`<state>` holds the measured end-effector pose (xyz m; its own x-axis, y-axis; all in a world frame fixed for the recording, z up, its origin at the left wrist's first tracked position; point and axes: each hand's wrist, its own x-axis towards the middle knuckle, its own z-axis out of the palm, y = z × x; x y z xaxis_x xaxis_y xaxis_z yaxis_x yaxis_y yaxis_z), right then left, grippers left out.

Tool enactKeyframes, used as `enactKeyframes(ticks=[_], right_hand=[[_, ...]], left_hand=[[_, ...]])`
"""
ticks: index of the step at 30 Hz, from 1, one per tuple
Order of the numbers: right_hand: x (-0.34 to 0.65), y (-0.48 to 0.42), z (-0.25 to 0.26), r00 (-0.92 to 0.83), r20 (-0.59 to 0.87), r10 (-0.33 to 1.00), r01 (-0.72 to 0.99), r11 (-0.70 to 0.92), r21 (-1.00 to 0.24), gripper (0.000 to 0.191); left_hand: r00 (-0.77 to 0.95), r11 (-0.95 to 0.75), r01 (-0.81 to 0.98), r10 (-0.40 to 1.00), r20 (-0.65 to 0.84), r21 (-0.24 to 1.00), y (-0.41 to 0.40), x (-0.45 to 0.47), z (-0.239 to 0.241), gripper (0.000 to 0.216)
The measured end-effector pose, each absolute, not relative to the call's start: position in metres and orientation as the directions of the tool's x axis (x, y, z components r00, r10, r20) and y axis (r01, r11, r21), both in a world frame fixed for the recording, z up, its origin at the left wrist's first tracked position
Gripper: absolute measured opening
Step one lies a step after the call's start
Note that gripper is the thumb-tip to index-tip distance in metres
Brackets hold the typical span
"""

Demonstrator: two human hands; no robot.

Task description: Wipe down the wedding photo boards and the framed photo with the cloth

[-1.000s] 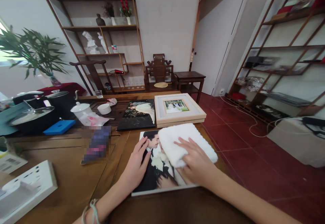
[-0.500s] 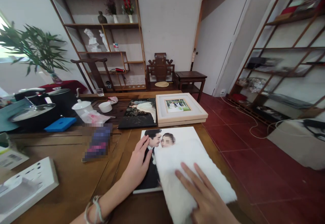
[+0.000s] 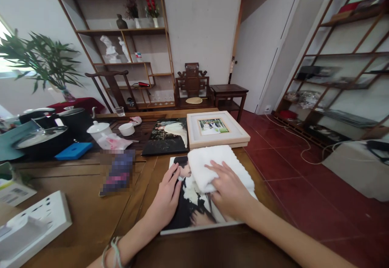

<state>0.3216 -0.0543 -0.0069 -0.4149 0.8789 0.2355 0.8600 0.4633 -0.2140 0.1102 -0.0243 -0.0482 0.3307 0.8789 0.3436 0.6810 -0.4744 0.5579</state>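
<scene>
A large unframed wedding photo panel (image 3: 194,209) lies flat on the wooden table (image 3: 91,211) in front of me. My left hand (image 3: 165,201) rests flat on its left edge, fingers stretched out. My right hand (image 3: 229,189) presses flat on a folded white towel (image 3: 212,164), which covers the panel's upper right part.
Behind the panel lie a dark photo canvas (image 3: 167,136) and a white framed picture (image 3: 216,129). At left stand black pots (image 3: 42,138), a white lidded cup (image 3: 99,130), a blue pad (image 3: 73,151) and a white box (image 3: 33,223). The table's right edge drops to a red tiled floor (image 3: 291,179).
The towel and my right hand slid down toward me over the panel, then back up to its upper right part. My left hand stayed on the left edge.
</scene>
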Motion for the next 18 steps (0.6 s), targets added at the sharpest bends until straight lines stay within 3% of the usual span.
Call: enactKeyframes(ticks=[5, 10, 14, 18], right_hand=[[0.323, -0.070, -0.016, -0.489, 0.260, 0.833, 0.844, 0.527, -0.099, 0.021], [0.328, -0.133, -0.045, -0.518, 0.505, 0.691, 0.805, 0.593, 0.014, 0.027], [0.332, -0.154, -0.057, -0.498, 0.513, 0.699, 0.813, 0.582, -0.004, 0.040], [0.333, -0.132, -0.040, -0.585, 0.420, 0.694, 0.733, 0.674, -0.091, 0.036]], left_hand=[[0.322, -0.473, 0.685, 0.879, 0.351, 0.555, -0.024, 0.109, -0.049, 0.040], [0.319, -0.453, 0.698, 0.890, 0.325, 0.555, -0.024, 0.110, -0.049, 0.041], [0.311, -0.433, 0.697, 0.901, 0.303, 0.572, -0.023, 0.110, -0.050, 0.041], [0.321, -0.459, 0.674, 0.888, 0.330, 0.579, -0.021, 0.109, -0.052, 0.040]])
